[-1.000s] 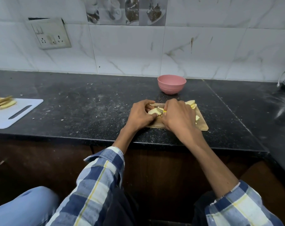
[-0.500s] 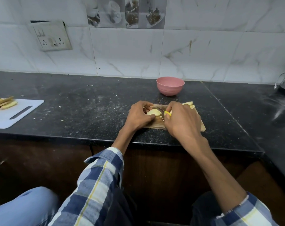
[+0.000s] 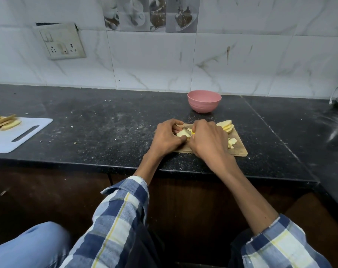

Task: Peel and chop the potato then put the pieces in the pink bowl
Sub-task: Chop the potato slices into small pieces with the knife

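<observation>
Barely shifted since half a second ago: both hands locked over the same spot on the wooden cutting board (image 3: 239, 150), knife blade sunk a touch deeper into the potato piece.

Head view: left hand (image 3: 165, 139) curled round the pale potato piece (image 3: 181, 133), fingers on its far side, thumb on the near side, grip tight on it. Right hand (image 3: 207, 141) closed round a knife (image 3: 188, 131), only a sliver of grey blade and a fleck of yellow handle showing between the two hands; blade touching the potato piece just right of the left grip. Cut potato slices (image 3: 225, 125) stacked on the board beyond and right of the right grip, more small potato chunks (image 3: 232, 142) just right of it. Pink bowl (image 3: 204, 101) upright on the dark worktop (image 3: 106, 132), beyond both grips, apart from the board; inside not visible. Far left of the grips, white cutting board (image 3: 23, 135) with a heap of peelings (image 3: 3, 121) on it. Plaid sleeves (image 3: 123, 211) pushed back up the forearms.
</observation>
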A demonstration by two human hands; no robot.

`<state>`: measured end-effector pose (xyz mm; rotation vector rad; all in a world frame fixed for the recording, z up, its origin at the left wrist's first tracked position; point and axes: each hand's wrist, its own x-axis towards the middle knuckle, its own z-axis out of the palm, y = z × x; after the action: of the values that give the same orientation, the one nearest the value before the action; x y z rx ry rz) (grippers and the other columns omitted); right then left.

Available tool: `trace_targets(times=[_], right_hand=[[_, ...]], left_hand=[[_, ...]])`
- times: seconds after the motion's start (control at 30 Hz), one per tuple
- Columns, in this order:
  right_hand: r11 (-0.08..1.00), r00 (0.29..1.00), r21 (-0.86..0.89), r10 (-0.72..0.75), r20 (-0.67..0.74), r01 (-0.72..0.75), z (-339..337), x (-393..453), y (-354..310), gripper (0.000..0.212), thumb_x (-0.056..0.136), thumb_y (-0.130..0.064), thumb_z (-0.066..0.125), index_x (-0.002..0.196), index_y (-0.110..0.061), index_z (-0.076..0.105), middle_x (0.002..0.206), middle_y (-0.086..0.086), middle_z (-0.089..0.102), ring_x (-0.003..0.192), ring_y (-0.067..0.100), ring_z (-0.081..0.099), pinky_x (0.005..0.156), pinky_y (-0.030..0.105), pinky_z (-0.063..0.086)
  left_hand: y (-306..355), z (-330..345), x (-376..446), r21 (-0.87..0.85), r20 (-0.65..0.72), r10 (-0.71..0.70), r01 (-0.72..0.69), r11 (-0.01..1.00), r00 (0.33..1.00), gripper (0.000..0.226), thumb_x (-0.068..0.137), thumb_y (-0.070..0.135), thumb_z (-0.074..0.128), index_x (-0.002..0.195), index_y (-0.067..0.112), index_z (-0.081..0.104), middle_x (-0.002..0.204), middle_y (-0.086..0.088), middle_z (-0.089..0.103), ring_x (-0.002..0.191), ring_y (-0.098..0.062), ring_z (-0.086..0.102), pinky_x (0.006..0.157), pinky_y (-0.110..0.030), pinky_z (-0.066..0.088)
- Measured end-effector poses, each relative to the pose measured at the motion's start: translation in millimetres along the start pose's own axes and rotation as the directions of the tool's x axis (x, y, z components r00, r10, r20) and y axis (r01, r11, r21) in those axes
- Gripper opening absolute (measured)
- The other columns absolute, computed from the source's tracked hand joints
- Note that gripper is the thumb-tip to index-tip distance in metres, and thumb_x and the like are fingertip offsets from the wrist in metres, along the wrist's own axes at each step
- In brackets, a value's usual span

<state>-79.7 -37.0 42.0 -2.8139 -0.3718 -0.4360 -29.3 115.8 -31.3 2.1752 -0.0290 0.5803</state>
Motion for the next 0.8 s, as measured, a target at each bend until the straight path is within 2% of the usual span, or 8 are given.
trace_targets(times=[0.17, 0.27, 0.5, 0.8], right_hand=[[0.998, 1.0, -0.063, 0.005, 0.02, -0.004, -15, -22, 10, 0.024, 0.091, -0.024, 0.066, 0.115, -0.022, 0.064, 0.111, 0.008, 0.067, 0.102, 0.031, 0.063, 0.073, 0.036, 0.04], [0.999, 0.999, -0.043, 0.026, 0.022, -0.026, -26, -34, 16, 0.021, 0.093, -0.025, 0.065, 0.114, -0.024, 0.066, 0.111, 0.007, 0.065, 0.103, 0.031, 0.061, 0.074, 0.036, 0.039], [1.0, 0.994, 0.03, 0.01, -0.11, -0.007, -16, -29, 12, 0.019, 0.097, -0.03, 0.06, 0.115, -0.024, 0.062, 0.108, 0.007, 0.067, 0.101, 0.03, 0.062, 0.072, 0.037, 0.039], [0.999, 1.0, 0.034, 0.003, -0.019, -0.002, 2, 2, -1, 0.026, 0.093, -0.022, 0.061, 0.118, -0.017, 0.063, 0.116, 0.014, 0.065, 0.107, 0.037, 0.061, 0.076, 0.038, 0.035]], left_hand=[[1, -1, 0, 0.008, 0.004, 0.007, -0.007, 1.0, 1.0, 0.045, 0.073, 0.011, 0.081, 0.117, 0.012, 0.073, 0.091, 0.006, 0.071, 0.079, 0.001, 0.064, 0.071, -0.006, 0.048], [1, -2, -1, 0.007, 0.008, 0.008, -0.008, 1.0, 1.0, 0.044, 0.074, 0.013, 0.082, 0.117, 0.013, 0.073, 0.093, 0.005, 0.072, 0.08, -0.001, 0.064, 0.071, -0.006, 0.048], [3, -2, -2, -0.007, 0.004, -0.014, 0.014, 1.0, 1.0, 0.048, 0.07, 0.009, 0.081, 0.117, 0.011, 0.072, 0.094, 0.002, 0.071, 0.078, -0.003, 0.062, 0.071, -0.008, 0.049], [-2, 1, 1, -0.043, -0.009, -0.021, 0.021, 0.999, 1.0, 0.046, 0.072, 0.012, 0.085, 0.116, 0.013, 0.073, 0.088, 0.006, 0.071, 0.073, 0.008, 0.061, 0.07, -0.007, 0.047]])
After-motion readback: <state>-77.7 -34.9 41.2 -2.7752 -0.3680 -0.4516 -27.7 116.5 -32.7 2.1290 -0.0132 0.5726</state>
